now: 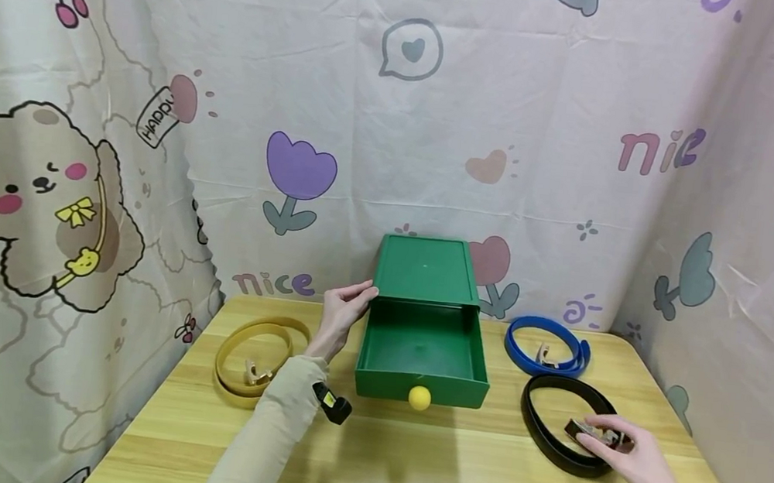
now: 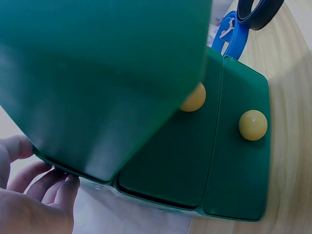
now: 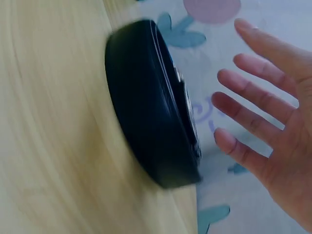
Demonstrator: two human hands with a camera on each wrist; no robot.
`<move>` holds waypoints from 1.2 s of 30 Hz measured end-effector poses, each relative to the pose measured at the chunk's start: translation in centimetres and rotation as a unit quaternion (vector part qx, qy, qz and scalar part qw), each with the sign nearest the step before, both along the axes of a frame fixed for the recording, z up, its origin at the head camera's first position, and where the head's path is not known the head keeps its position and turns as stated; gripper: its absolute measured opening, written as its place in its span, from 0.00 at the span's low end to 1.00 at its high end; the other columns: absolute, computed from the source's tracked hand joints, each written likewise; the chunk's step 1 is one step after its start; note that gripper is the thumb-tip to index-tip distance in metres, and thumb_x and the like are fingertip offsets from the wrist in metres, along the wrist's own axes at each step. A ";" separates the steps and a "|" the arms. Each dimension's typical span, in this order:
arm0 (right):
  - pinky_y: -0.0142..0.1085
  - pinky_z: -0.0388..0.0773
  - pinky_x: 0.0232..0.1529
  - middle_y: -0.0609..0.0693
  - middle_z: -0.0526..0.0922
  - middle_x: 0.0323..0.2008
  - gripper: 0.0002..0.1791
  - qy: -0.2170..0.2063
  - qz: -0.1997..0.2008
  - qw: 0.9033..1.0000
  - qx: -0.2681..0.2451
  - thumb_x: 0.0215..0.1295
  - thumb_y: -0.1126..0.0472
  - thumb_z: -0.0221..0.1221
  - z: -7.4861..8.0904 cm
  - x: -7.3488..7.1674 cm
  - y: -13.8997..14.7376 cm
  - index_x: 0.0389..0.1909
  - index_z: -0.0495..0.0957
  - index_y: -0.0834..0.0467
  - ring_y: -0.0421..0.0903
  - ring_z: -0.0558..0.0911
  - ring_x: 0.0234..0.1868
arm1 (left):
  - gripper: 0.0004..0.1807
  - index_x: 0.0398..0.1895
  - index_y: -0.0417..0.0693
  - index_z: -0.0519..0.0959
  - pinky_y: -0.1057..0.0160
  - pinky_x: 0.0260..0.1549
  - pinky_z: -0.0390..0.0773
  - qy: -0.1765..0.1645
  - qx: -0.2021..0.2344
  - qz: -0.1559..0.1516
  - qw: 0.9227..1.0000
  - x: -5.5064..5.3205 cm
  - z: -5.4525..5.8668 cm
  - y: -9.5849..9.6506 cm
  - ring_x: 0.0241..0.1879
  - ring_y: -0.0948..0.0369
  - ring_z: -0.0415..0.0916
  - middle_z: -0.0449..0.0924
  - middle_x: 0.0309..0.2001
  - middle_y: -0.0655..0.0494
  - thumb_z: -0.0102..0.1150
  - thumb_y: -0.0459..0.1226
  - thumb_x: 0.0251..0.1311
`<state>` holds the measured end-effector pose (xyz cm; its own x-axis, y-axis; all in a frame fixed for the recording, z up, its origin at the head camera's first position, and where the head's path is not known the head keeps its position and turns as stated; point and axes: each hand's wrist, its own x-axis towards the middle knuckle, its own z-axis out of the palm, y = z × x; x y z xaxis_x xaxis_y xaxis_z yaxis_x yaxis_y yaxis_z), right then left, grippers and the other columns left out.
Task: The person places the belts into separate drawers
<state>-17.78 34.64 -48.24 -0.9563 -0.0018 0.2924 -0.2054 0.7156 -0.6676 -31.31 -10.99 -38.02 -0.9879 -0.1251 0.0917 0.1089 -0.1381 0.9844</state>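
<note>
A small green drawer cabinet (image 1: 425,265) stands against the curtain with its top drawer (image 1: 424,350) pulled out; the drawer has a yellow knob and nothing inside. My left hand (image 1: 344,311) touches the cabinet's left side near its upper front corner, thumb and fingertips along the edge in the left wrist view. A coiled black belt (image 1: 539,435) with a metal buckle (image 1: 609,436) lies at the right. My right hand (image 1: 632,456) is over that buckle; in the right wrist view its fingers (image 3: 246,117) are spread, apart from the belt.
Behind the black belt lies a coiled blue belt (image 1: 522,359). A coiled yellow belt (image 1: 224,366) rests left of the cabinet, beside my left forearm. Two lower drawers with yellow knobs (image 2: 253,125) are closed. A printed curtain (image 1: 406,119) surrounds the wooden table (image 1: 407,469).
</note>
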 end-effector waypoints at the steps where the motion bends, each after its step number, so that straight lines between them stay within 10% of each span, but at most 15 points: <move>1: 0.28 0.70 0.24 0.44 0.82 0.36 0.16 0.003 -0.005 1.000 0.006 0.51 0.54 0.64 -0.1 0.1 0.4 0.41 0.79 0.54 0.30 0.73 0.28 | 0.18 0.44 0.42 0.80 0.61 0.46 0.75 -0.002 0.002 -0.001 1.000 0.0 0.0 0.0 0.41 0.66 0.77 0.79 0.48 0.47 0.64 0.37 0.48; 6: 0.27 0.72 0.23 0.35 0.79 0.38 0.15 0.020 -0.008 0.999 0.030 0.51 0.55 0.63 -0.3 0.6 1.6 0.40 0.80 0.56 0.17 0.67 0.37 | 0.18 0.45 0.42 0.80 0.60 0.46 0.75 0.000 0.003 0.002 1.000 0.0 0.0 0.0 0.40 0.67 0.78 0.79 0.47 0.46 0.64 0.37 0.48; 13: 0.20 0.67 0.35 0.51 0.80 0.42 0.17 0.029 0.004 0.997 0.072 0.47 0.55 0.66 -1.3 0.8 2.5 0.40 0.80 0.53 0.13 0.62 0.42 | 0.18 0.45 0.41 0.80 0.58 0.47 0.75 0.004 0.005 0.002 1.000 -0.1 0.0 0.0 0.38 0.68 0.78 0.79 0.47 0.45 0.64 0.36 0.48; 26: 0.41 0.75 0.41 0.56 0.71 0.52 0.32 0.007 0.051 0.996 0.078 0.45 0.55 0.67 -2.3 0.1 2.7 0.51 0.72 0.65 0.15 0.56 0.48 | 0.18 0.44 0.43 0.80 0.61 0.46 0.75 -0.006 0.012 0.000 1.000 -0.2 -0.2 0.0 0.39 0.67 0.78 0.79 0.47 0.46 0.65 0.37 0.47; 31: 0.65 0.58 0.46 0.69 0.65 0.56 0.34 -0.011 0.065 0.996 0.060 0.46 0.56 0.66 -2.6 0.0 2.2 0.52 0.69 0.71 0.43 0.54 0.63 | 0.18 0.44 0.43 0.80 0.63 0.45 0.76 -0.007 0.012 0.000 1.000 -0.3 -0.3 0.0 0.40 0.67 0.78 0.80 0.47 0.47 0.65 0.37 0.47; 36: 0.44 0.33 0.68 0.72 0.63 0.56 0.35 0.011 0.086 0.995 0.044 0.43 0.59 0.67 -3.2 -0.1 1.9 0.51 0.69 0.73 0.16 0.40 0.59 | 0.18 0.44 0.42 0.80 0.64 0.43 0.77 -0.002 0.005 0.004 1.000 -0.2 -0.3 0.1 0.37 0.69 0.78 0.80 0.46 0.46 0.64 0.37 0.47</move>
